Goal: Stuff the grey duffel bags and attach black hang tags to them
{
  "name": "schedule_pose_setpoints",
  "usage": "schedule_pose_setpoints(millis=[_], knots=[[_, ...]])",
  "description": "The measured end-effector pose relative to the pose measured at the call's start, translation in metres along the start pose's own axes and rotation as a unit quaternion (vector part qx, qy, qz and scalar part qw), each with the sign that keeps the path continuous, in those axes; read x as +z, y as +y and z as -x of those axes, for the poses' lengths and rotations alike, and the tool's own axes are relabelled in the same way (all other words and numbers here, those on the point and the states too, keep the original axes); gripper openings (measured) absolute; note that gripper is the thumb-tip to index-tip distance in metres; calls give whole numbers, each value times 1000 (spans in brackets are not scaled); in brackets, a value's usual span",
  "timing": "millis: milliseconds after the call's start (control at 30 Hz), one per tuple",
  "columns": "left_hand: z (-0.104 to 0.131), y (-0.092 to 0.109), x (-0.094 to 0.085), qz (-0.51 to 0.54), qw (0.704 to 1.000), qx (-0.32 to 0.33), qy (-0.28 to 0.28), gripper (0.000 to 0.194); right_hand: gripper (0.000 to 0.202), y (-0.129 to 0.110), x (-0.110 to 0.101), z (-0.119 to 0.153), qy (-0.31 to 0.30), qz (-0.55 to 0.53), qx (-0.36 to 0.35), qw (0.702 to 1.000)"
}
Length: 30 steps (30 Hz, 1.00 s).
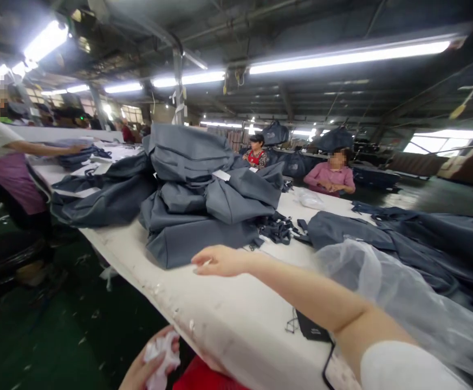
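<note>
My left hand (141, 364) is low beside the table's near edge, its fingers closed round a crumpled white wad (163, 358), paper or thin plastic. My right hand (215, 260) reaches out over the white table (220, 303), palm down, with the fingers apart and slightly bent and nothing seen in them. Just beyond its fingertips lies a pile of dark grey-blue bags (203, 238); I cannot tell whether the fingers touch the lowest one. Black straps (277, 228) lie in a tangle at the pile's right side.
Clear plastic sheeting (376, 276) and more dark bags (350, 230) cover the table's right side. A small black pouch (311, 327) with a cord lies under my right forearm. One co-worker (11, 157) stands at left; two others (329, 176) are across the table.
</note>
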State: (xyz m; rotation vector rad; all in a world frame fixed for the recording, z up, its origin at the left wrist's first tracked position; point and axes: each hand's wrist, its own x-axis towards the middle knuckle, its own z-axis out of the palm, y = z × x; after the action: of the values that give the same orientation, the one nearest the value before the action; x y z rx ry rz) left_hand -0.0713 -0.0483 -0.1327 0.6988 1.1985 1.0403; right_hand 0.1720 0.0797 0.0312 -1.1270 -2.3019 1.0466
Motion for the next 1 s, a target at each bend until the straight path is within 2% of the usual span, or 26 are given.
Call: schedule_pose_setpoints(millis=[67, 167, 267, 333, 433, 567, 667, 767, 800, 867, 933, 1000], knots=[[1, 15, 16, 99, 994, 1, -55, 61, 56, 5, 48, 35, -35, -20, 15, 999], [-2, 34, 41, 132, 985, -9, -109, 62, 73, 19, 100, 68, -39, -146, 55, 987], [-2, 33, 65, 74, 987, -13, -142, 60, 57, 38, 136, 82, 3, -311, 101, 945], [2, 24, 77, 26, 988, -20, -151, 60, 50, 49, 152, 89, 53, -362, 152, 918], [8, 5, 86, 7, 984, -26, -174, 61, 49, 59, 164, 100, 86, -406, 199, 888], [4, -13, 81, -18, 981, -21, -191, 60, 51, 66, 165, 116, 74, -446, 235, 861], [-7, -19, 68, -135, 982, 13, -132, 58, 47, 71, 162, 120, 114, -436, 242, 859], [-15, -19, 59, -238, 967, 59, -71, 52, 40, 71, 157, 119, 225, -426, 212, 850], [-15, -17, 58, -246, 965, 61, -67, 52, 35, 69, 155, 118, 258, -446, 192, 835], [-12, -13, 59, -240, 966, 50, -78, 53, 30, 65, 152, 114, 299, -530, 154, 779], [-9, -8, 63, -237, 965, 42, -101, 53, 28, 60, 150, 110, 310, -635, 140, 693], [-5, -5, 67, -251, 959, 49, -119, 51, 20, 57, 146, 107, 307, -715, 161, 607]])
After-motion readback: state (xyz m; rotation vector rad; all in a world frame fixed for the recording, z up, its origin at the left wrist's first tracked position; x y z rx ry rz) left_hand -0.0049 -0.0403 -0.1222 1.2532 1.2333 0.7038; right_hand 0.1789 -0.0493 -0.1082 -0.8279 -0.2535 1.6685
